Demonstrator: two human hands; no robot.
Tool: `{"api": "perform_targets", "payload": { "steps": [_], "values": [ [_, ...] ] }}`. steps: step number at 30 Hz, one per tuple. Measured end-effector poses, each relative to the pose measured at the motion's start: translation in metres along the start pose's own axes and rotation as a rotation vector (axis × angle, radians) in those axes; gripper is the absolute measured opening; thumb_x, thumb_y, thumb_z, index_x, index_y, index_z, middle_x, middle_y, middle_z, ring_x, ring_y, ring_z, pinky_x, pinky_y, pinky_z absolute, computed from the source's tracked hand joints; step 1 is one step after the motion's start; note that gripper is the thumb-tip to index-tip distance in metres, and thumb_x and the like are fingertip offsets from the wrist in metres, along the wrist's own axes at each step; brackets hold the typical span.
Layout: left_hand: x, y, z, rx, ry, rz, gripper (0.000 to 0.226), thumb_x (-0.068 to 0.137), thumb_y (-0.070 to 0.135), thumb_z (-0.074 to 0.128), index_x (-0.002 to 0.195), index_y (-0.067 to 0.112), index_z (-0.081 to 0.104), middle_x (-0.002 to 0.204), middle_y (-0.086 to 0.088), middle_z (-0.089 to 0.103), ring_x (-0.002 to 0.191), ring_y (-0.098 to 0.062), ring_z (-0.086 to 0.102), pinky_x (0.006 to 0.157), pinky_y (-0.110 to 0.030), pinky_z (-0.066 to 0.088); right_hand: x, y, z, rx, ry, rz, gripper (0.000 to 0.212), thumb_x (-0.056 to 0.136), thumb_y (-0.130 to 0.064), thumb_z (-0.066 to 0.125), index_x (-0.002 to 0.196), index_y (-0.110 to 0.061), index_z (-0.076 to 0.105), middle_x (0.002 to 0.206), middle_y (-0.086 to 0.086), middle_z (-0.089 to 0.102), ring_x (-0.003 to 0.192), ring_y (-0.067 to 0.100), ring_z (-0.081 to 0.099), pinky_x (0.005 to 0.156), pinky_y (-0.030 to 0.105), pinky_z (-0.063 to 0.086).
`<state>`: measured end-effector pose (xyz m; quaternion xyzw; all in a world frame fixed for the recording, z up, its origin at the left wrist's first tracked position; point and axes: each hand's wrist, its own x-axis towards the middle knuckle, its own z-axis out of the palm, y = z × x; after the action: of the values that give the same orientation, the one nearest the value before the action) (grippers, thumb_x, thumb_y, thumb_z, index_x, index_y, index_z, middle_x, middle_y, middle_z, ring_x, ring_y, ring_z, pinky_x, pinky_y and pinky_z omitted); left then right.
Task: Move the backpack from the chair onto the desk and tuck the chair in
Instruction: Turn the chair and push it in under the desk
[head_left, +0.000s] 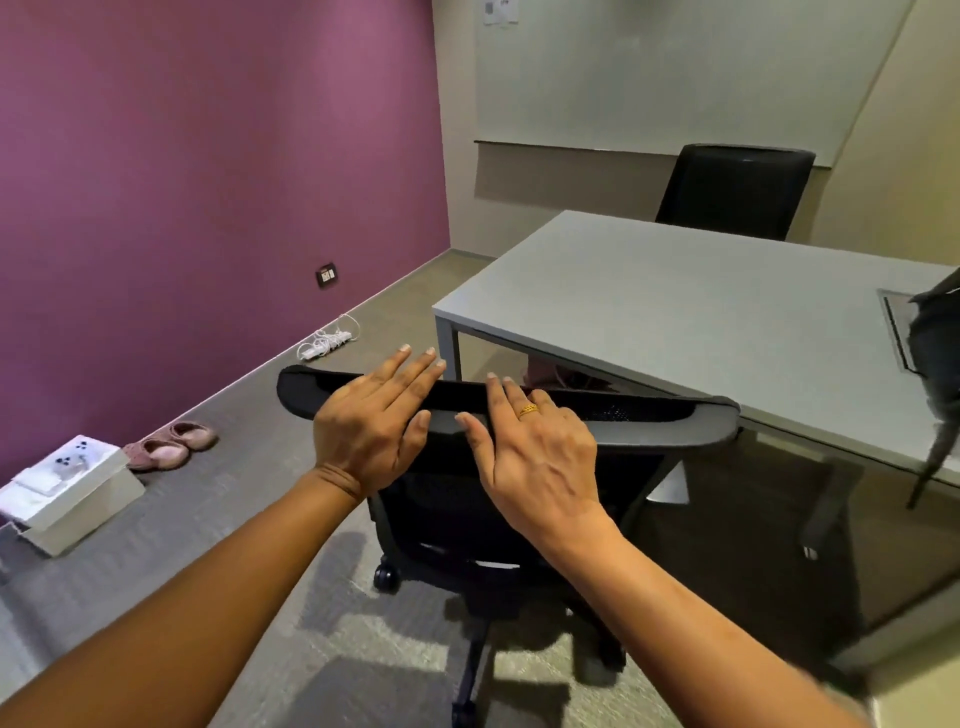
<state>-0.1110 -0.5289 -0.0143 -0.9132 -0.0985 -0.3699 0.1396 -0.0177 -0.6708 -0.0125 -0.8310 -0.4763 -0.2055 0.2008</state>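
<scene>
A black mesh office chair (649, 423) on wheels stands right in front of me, its seat facing the grey desk (675, 306) and partly under the desk's near edge. My left hand (371, 421) and my right hand (530, 452) both lie flat over the top rail of the backrest, fingers spread and pointing toward the desk. Neither hand holds anything. The black backpack (937, 358) rests on the desk at the far right, cut off by the frame edge, with a strap hanging over the desk's side.
A second black chair (732, 192) stands behind the desk's far side. On the carpet to the left are a pair of pink shoes (169, 444), white boxes (67, 491) and a white power strip with cable (327, 343) by the purple wall.
</scene>
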Motion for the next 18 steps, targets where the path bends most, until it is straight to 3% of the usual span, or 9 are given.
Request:
{"api": "perform_targets", "payload": {
  "steps": [4,9,13,18],
  "values": [
    [-0.009,-0.023,0.002,-0.047,0.025,0.051,0.05,0.095,0.029,0.022,0.118,0.007,0.06,0.12,-0.011,0.063,0.114,-0.027,0.056,0.077,-0.028,0.045,-0.003,-0.023,0.007,-0.041,0.045,0.046,0.055,0.093,-0.048,0.031,0.118,-0.007,0.06,0.109,0.01,0.069,0.069,0.023,0.065,0.061,0.032,0.048],
    [-0.019,-0.047,0.003,-0.116,0.058,0.083,0.049,0.094,0.027,0.022,0.118,0.007,0.06,0.12,-0.011,0.062,0.114,-0.028,0.055,0.079,-0.029,0.044,-0.007,-0.047,0.012,-0.011,0.113,0.083,0.053,0.092,-0.048,0.036,0.109,-0.007,0.065,0.09,0.007,0.073,0.064,0.02,0.064,0.058,0.03,0.048],
    [-0.016,-0.046,0.005,-0.143,0.098,0.096,0.048,0.093,0.026,0.024,0.117,0.007,0.061,0.118,-0.01,0.063,0.113,-0.028,0.057,0.079,-0.03,0.046,-0.004,-0.048,0.007,-0.022,0.155,0.138,0.05,0.09,-0.05,0.037,0.091,-0.013,0.071,0.067,0.001,0.07,0.054,0.017,0.06,0.048,0.025,0.043],
    [-0.014,-0.032,0.007,-0.15,0.144,0.117,0.045,0.092,0.025,0.027,0.118,0.007,0.06,0.117,-0.011,0.064,0.11,-0.028,0.06,0.081,-0.032,0.05,-0.005,-0.035,0.002,0.016,0.126,0.212,0.051,0.088,-0.055,0.039,0.068,-0.017,0.067,0.055,-0.001,0.061,0.049,0.016,0.054,0.045,0.024,0.033]
  ]
}}
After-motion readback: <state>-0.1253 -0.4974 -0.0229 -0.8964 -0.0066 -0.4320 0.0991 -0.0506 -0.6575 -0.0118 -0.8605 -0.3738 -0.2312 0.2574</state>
